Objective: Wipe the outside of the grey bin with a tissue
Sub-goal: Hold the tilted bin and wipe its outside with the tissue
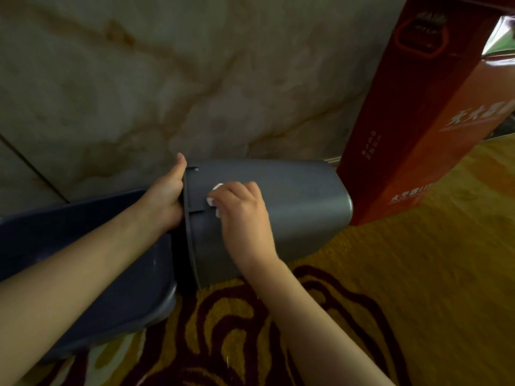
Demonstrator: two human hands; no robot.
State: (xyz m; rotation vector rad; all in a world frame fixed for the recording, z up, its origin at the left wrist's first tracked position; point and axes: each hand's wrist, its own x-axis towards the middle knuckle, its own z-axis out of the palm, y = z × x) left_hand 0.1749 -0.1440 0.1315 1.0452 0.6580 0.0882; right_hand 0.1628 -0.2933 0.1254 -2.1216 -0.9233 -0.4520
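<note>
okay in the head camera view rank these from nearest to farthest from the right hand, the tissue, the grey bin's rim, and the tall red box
1. Tissue: bunched in the grip of the right hand, pressed on the side of the grey bin.
2. Bin's rim: just left of the hand, held by the left hand.
3. Tall red box: far right, standing beyond the bin's base.

The grey bin (292,207) lies tipped on the patterned carpet (418,274), the left hand (167,199) gripping its rim while the right hand (242,215) presses a white tissue (215,190) against its side.
</note>
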